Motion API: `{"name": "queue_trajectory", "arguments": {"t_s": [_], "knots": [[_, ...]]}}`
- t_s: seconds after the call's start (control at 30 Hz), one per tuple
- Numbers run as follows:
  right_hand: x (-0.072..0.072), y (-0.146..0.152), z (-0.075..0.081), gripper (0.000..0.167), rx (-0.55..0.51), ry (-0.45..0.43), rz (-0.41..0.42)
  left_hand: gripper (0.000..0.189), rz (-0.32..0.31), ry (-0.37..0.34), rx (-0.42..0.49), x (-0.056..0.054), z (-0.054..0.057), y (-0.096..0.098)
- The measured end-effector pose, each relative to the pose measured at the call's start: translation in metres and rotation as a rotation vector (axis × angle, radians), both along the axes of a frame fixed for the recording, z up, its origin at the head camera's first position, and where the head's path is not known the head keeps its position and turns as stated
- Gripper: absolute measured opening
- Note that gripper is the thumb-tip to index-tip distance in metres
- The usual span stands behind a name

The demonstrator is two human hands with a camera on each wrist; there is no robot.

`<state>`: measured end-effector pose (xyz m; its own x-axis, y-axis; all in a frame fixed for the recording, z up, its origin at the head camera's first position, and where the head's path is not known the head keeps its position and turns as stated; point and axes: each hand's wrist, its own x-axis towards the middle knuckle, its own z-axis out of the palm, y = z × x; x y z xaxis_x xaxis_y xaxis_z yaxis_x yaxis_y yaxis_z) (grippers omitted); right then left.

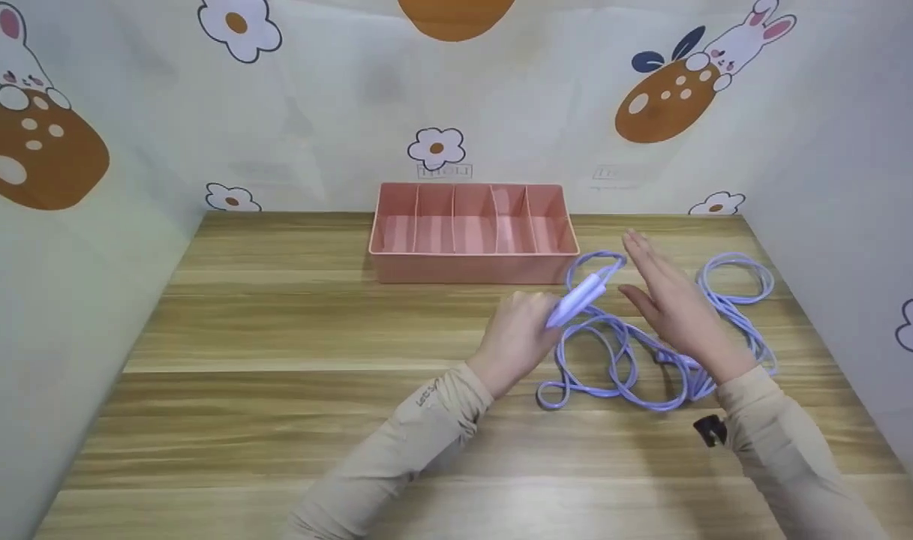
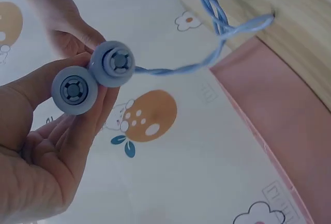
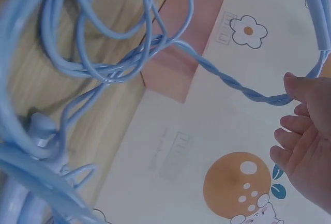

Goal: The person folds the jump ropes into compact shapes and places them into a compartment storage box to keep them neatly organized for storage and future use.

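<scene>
- The white backdrop [image 1: 336, 120], printed with rabbits, flowers and round brown fruit, filled the top and both sides of the head view.
- The wood-grain desk [image 1: 276, 330] ran from mid-frame down to the bottom.
- The pink box [image 1: 471, 268], split by dividers into five compartments, stood at the upper middle, against the back of the desk.
- The bluish cord [image 1: 734, 319] lay in loose, crossing loops right of centre, outside the box; one twisted length rose to the handles. Most of it looked ungathered, so that part seemed left to do.
- The right hand [image 1: 677, 300] was raised above the cord at right of centre, its fingers straight and its thumb apart; whether it touched the rising length I could not tell.
- The left hand [image 1: 520, 337], near the centre, pinched both handles between thumb and fingers.
- The two handles [image 1: 576, 300] sat side by side in that grip, just below the box's right corner; pairing them appeared done.
</scene>
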<state>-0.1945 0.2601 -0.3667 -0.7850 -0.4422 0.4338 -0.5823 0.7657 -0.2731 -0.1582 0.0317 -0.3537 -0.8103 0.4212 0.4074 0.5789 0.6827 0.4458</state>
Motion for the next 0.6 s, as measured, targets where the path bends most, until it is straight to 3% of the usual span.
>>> {"name": "queue_trajectory", "arguments": {"t_s": [0.27,0.6], "knots": [[-0.009,-0.002,0.006,0.054,-0.114,-0.128,-0.013,0.008,-0.08,0.078,0.045,-0.005,-0.002,-0.016],[-0.02,-0.009,0.003,0.037,-0.448,-0.338,0.044,0.021,-0.162,0.161,0.142,-0.014,-0.008,-0.033]]}}
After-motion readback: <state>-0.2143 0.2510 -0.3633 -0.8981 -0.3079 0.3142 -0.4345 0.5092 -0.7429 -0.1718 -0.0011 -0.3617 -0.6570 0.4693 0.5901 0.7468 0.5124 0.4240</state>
